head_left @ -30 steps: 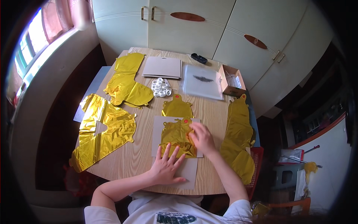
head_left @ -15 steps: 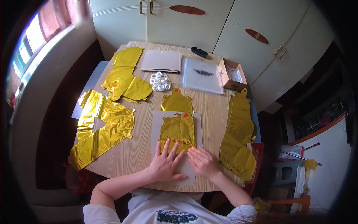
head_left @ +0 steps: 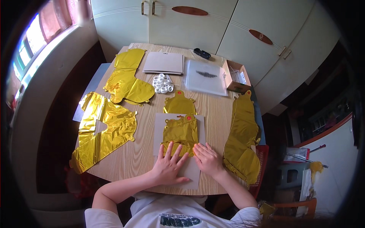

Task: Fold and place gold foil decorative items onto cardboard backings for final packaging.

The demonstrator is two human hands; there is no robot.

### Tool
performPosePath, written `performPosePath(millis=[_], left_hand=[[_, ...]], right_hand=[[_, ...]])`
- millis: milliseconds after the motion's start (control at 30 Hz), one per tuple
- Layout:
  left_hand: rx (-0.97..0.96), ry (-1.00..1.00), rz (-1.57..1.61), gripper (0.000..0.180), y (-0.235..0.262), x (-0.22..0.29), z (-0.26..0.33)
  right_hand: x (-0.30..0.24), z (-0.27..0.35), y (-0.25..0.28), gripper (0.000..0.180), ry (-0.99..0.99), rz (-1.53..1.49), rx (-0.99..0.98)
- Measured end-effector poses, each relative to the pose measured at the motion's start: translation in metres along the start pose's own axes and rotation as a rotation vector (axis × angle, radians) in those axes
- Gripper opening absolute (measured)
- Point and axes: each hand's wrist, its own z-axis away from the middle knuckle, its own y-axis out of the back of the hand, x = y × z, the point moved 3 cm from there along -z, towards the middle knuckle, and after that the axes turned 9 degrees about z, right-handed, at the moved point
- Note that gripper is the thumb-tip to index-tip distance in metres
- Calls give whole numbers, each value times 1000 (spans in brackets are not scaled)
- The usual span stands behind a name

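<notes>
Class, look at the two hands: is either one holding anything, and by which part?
Nothing is gripped. The left hand and right hand lie flat, pressing the lower edge of the folded gold foil balloon onto the grey card.

gold foil balloons point(head_left: 110, 129) being spread on tabletop point(head_left: 142, 159) left | white rings point(head_left: 162, 83) being kept centre | cardboard box point(head_left: 235, 76) and clear sleeve point(head_left: 207, 78) being kept at far edge | black device point(head_left: 201, 53) beside cabinets point(head_left: 182, 22)
</notes>
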Motion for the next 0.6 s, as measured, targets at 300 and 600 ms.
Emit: performPosePath(millis=[300, 600], left_hand=[[-8, -1, -16, 99, 1, 1, 0], [-28, 6, -29, 97, 3, 2, 1]], right_hand=[[33, -32, -19, 33, -306, -341, 20], [83, -95, -68, 40, -722, -1059, -153]])
